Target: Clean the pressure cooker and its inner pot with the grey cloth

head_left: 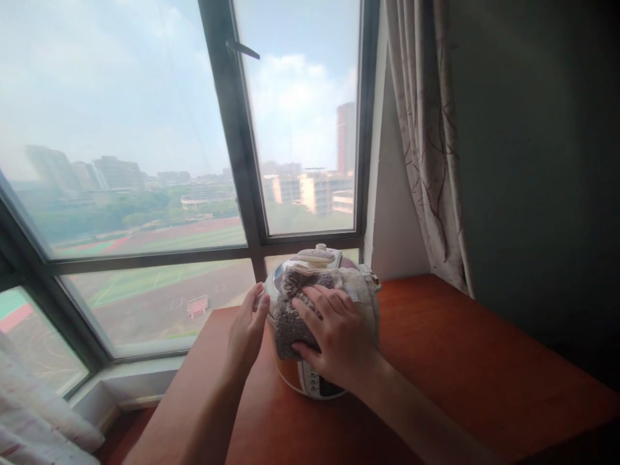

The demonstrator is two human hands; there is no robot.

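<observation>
A white rice cooker (317, 256) with an orange-brown lower body stands on the table, its control panel towards me. Over its lid and front hangs a grey, nubbly cloth (293, 326) with a paler part to the right. My right hand (336, 329) holds this cloth against the cooker, fingers spread and curved over it. At the cooker's left edge is my left hand (249, 326), its fingers stretched and slightly apart, with the fingertips at or just beside the rim. Whether they touch it I cannot tell. The cloth and right hand hide much of the cooker's lid and front.
The cooker stands on a reddish-brown wooden table (436, 349). Behind it rise dark-framed windows (252, 129), with a handle (243, 49) on the frame. A patterned curtain (426, 129) hangs at right, and a pale curtain (39, 407) at lower left.
</observation>
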